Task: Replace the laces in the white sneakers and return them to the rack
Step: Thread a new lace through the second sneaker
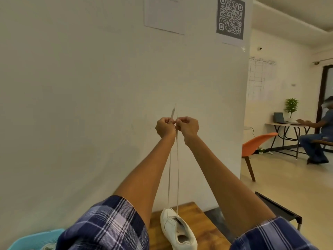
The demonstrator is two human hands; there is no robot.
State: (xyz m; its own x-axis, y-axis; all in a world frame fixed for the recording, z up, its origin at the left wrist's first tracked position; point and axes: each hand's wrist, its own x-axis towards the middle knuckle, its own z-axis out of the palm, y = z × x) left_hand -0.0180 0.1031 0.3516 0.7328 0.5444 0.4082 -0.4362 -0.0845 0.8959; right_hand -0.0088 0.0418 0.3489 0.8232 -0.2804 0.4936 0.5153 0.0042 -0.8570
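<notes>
A white sneaker (177, 230) lies on a wooden table (200, 224) at the bottom middle, toe pointing away from me. Two strands of a pale lace (177, 168) rise from its front eyelets straight up to my raised hands. My left hand (164, 127) pinches one lace end, whose tip sticks up above the fingers. My right hand (188, 126) pinches the other end right beside it. Both hands are held high in front of the white wall, almost touching. Both arms wear rolled plaid sleeves.
A light blue basket (34, 239) sits at the bottom left. A black rack or stand (281, 208) is to the right of the table. Farther right are an orange chair (255, 143) and a seated person (317, 134) at a desk with a laptop.
</notes>
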